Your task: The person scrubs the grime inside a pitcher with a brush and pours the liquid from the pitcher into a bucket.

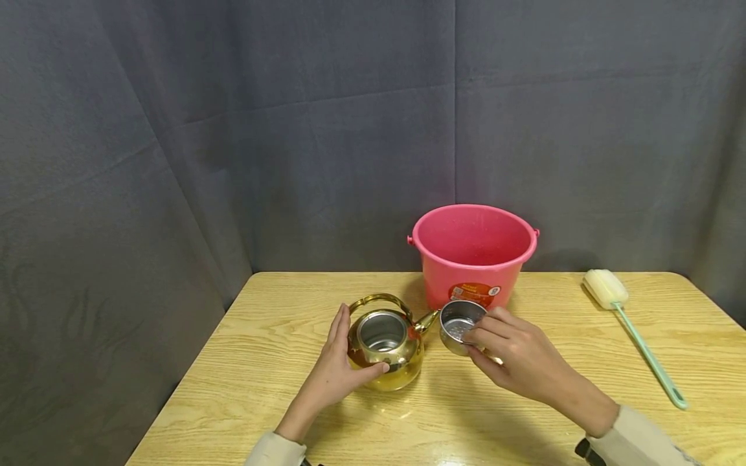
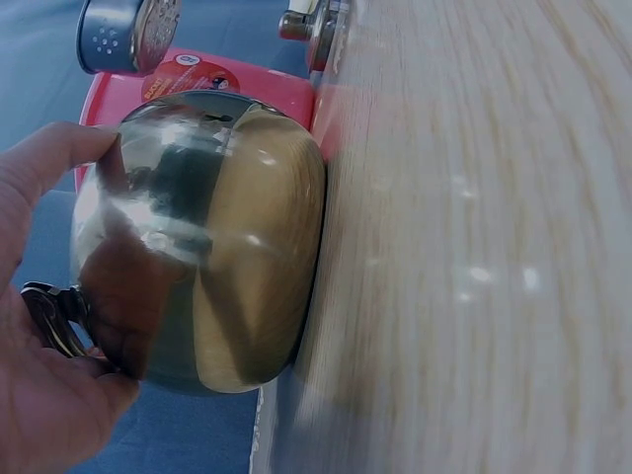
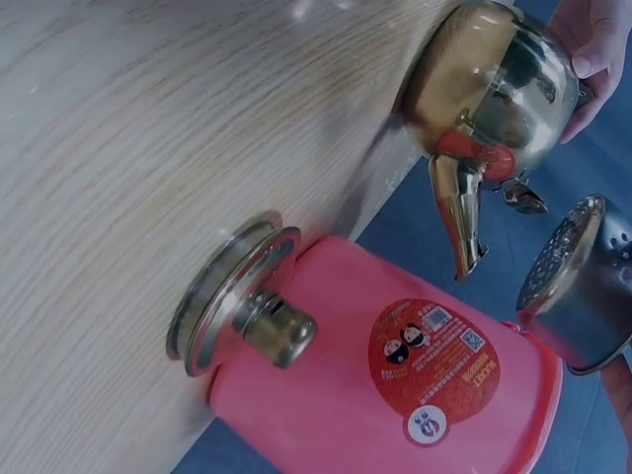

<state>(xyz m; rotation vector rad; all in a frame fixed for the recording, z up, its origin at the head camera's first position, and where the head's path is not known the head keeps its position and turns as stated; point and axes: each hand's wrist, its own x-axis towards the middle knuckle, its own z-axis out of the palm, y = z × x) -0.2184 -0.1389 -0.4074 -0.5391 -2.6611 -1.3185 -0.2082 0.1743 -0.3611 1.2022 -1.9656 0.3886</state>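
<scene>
A shiny gold kettle (image 1: 402,375) stands lidless on the table, its round mouth showing a silvery inside and its spout pointing right. My left hand (image 1: 335,375) grips its body from the left, thumb at the front and fingers around the far side. To the right of the spout, my right hand (image 1: 519,353) pinches the rim of a metal strainer basket (image 1: 450,338). Small holes cover the basket's bottom (image 3: 563,252), and it hangs above the table, tilted. The kettle's lid (image 3: 207,306), with a knob, sits on the table below it in the right wrist view.
Behind the strainer stands a pink bucket (image 1: 431,275) with a red label. A sponge brush (image 1: 647,346) with a long green handle lies on the right of the wooden table (image 1: 245,382). Grey curtain (image 1: 350,149) hangs along the back and left.
</scene>
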